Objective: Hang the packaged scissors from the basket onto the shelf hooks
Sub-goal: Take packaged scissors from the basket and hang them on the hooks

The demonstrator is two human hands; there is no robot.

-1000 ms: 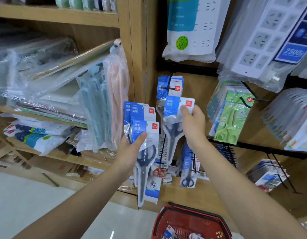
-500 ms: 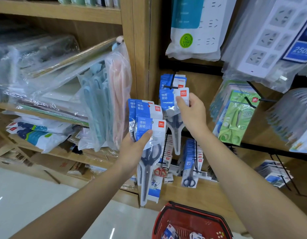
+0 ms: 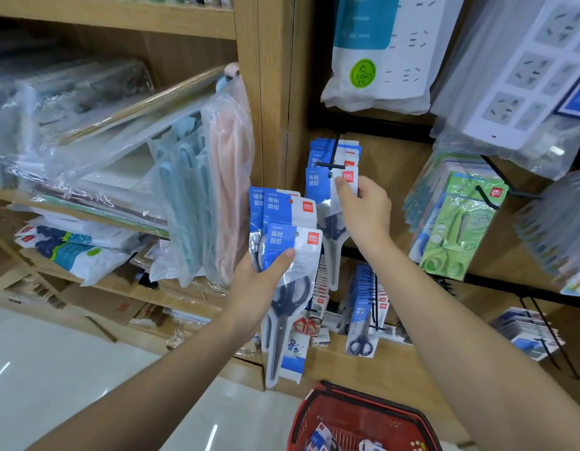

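Right hand (image 3: 363, 209) pinches one scissors pack (image 3: 317, 185) by its top just below the hook (image 3: 334, 154); its hole may miss the tip and the pack drop; left hand (image 3: 259, 281) grips a fanned stack of packs (image 3: 282, 237) that could slip; more lie in the basket (image 3: 373, 402).

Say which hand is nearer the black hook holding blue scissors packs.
Right. The right hand pinches a pack just below the hook; the left hand grips a stack lower left.
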